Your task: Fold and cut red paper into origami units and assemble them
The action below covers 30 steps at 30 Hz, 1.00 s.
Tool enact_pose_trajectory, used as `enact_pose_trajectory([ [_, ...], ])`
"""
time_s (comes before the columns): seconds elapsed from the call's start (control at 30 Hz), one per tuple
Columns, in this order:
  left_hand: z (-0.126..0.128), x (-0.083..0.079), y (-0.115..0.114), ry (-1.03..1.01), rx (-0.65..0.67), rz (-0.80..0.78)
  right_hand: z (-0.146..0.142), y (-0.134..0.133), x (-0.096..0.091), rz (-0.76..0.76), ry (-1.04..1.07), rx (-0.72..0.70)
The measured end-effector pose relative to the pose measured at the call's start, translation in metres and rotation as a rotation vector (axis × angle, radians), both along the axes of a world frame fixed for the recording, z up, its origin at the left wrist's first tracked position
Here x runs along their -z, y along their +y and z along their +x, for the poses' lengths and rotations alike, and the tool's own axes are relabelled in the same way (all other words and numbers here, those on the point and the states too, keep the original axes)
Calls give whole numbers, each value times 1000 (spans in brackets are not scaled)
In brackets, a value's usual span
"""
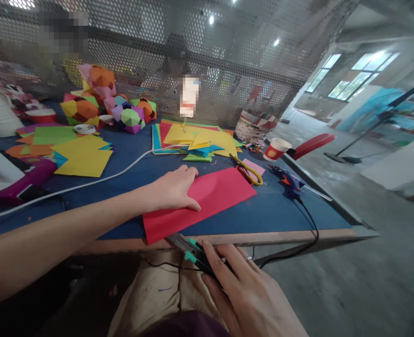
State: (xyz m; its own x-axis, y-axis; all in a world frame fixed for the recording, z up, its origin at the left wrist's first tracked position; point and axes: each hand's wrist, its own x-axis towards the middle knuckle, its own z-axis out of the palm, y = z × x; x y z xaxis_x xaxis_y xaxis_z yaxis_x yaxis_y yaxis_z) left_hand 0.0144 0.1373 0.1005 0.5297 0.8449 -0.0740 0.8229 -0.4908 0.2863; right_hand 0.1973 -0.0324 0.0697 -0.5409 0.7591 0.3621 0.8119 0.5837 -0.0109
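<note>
A folded sheet of red paper (217, 189) lies slantwise on the blue tabletop, its near left corner reaching past the front edge. My left hand (175, 187) presses down on its left part, with the thumb spread away from the fingers. Below the table edge, my right hand (242, 281) is closed around a utility knife (195, 250) with a black and green handle. Its blade end points up and left, close to the near edge of the paper; whether the tip touches it I cannot tell. Scissors (252, 175) with yellow and red handles lie at the paper's far right corner.
Stacked coloured paper (207, 138) lies at the back, more sheets (84, 157) at left. A glue gun (291, 182) with a black cord and a paper cup (276, 149) are right. Folded paper balls (131, 116) stand near the mesh screen (140, 51). A white cable (122, 169) crosses the table.
</note>
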Motion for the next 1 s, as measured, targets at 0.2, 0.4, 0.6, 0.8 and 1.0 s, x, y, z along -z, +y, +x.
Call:
enact_pose_trajectory([
  [0.2,2,-9,0,56,-54,-58,-1,1,-1,-10,0,0],
  [0.4,-3,-10,11,-74,-32,-2,0,-3,2,-23,-1,21],
  [0.6,0,8,30,-349,-10,53,3,1,-1,34,-27,51],
  [0.8,1,25,37,-378,81,179,3,7,-10,89,-28,81],
  [1.0,-15,17,22,-245,530,107,3,9,-16,40,-33,79],
])
